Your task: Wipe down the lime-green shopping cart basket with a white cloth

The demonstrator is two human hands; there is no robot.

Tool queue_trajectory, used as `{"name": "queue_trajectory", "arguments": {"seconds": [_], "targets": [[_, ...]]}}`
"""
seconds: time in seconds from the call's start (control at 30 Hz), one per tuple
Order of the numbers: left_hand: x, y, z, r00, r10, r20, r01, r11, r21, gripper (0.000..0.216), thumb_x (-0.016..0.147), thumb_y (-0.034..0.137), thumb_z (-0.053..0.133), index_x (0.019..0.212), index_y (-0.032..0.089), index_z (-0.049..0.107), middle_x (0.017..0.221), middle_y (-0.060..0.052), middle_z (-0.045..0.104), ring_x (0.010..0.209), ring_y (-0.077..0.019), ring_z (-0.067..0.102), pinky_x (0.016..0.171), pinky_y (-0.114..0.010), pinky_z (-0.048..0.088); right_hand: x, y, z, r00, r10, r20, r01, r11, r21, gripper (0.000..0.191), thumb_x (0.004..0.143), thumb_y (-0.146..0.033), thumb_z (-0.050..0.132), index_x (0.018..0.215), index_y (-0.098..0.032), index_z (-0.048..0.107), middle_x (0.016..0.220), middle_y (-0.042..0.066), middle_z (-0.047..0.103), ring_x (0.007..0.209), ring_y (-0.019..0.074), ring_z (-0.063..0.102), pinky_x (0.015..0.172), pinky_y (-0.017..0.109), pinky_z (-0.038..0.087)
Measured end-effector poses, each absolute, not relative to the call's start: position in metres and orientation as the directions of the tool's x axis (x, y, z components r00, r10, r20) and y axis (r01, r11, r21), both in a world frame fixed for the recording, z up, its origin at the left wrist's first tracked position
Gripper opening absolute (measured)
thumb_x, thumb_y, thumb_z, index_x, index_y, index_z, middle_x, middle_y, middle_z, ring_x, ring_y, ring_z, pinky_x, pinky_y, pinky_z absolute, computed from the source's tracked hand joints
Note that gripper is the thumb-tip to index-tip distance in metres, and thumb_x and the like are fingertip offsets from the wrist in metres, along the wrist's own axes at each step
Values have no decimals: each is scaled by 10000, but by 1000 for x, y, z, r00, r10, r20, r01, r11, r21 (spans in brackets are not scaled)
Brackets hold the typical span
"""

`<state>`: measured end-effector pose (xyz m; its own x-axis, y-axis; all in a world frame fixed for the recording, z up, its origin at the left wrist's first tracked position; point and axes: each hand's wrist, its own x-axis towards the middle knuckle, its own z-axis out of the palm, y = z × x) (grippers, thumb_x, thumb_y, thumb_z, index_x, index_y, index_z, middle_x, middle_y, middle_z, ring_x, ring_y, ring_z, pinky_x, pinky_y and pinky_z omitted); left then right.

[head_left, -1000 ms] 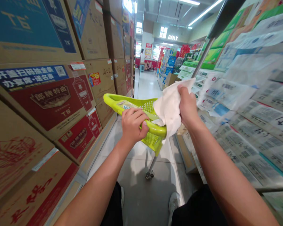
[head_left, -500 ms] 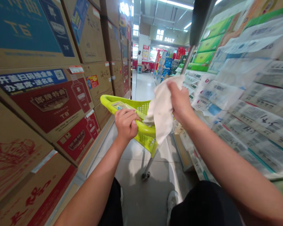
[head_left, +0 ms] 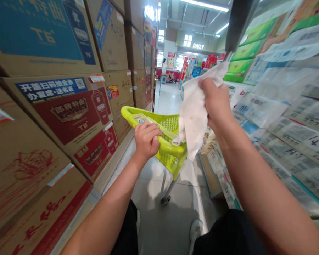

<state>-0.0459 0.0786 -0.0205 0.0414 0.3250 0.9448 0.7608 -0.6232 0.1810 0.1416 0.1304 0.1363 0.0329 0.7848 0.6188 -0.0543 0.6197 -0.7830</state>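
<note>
My left hand [head_left: 146,139] is closed around the green handle rim of a plastic shopping cart [head_left: 172,150]. A clear label panel on the handle shows just beyond its fingers. My right hand [head_left: 217,101] grips a white cloth [head_left: 194,109] that hangs down beside the cart's right edge and partly covers it. At its top corner the cloth overlaps the thin metal end of a dark, blurred pole [head_left: 238,26]; whether they touch I cannot tell. The fingertips of my right hand are partly hidden.
Stacked cardboard cartons [head_left: 74,113] line the left side. On the right, shelves hold wrapped paper packs [head_left: 295,117] and green packs [head_left: 244,67]. The tiled floor [head_left: 164,94] runs on ahead between them. My shoes [head_left: 195,230] stand behind the cart's wheel [head_left: 165,200].
My right hand has moved up and to the right with the white cloth, uncovering more of the cart's rim. My left hand stays on the handle. The whole view has shifted slightly.
</note>
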Motion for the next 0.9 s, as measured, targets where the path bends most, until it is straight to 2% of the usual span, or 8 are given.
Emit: {"name": "queue_trajectory", "arguments": {"seconds": [0.07,0.23,0.47,0.6,0.77,0.9], "targets": [[-48,79,-19,50,327,944,757,-629,178,447,978,393,316,705,238,634,776,-37,731,999,-263,665,919,-486,372,141,131,119,67,791,609,-13,611,-792,137,900,-304,594,851,-186,547,699,-43,540,669,111,588,635,239,501],[-53,82,-20,34,301,953,743,-645,178,492,988,421,282,677,237,615,748,-42,723,984,-263,673,921,-486,380,142,131,89,2,791,612,72,610,-789,276,888,-468,598,789,-219,534,692,-21,556,682,147,589,568,241,461],[-58,83,-20,36,306,951,723,-665,186,514,989,439,268,659,241,609,743,-42,722,984,-261,675,913,-480,389,142,119,73,-10,829,559,105,556,-824,256,845,-455,596,772,-218,531,681,-27,553,619,128,530,528,227,419],[-57,81,-20,35,311,950,710,-676,196,528,988,458,260,658,243,611,751,-42,726,985,-257,676,920,-477,394,141,110,52,5,871,491,69,489,-869,262,812,-454,610,749,-213,531,656,-32,540,593,127,507,521,236,406],[-58,82,-19,-6,335,942,702,-670,242,584,978,517,218,624,248,596,717,-46,718,970,-258,678,925,-479,403,139,100,39,9,891,454,106,451,-886,283,790,-457,630,713,-199,541,635,-30,546,581,122,493,522,235,391],[-63,85,-18,-7,339,941,660,-705,259,584,963,554,227,620,253,592,704,-49,721,972,-261,677,948,-479,417,139,89,39,-58,884,463,87,467,-880,406,848,-590,601,756,-195,579,664,-4,602,621,149,556,552,244,443]]}}
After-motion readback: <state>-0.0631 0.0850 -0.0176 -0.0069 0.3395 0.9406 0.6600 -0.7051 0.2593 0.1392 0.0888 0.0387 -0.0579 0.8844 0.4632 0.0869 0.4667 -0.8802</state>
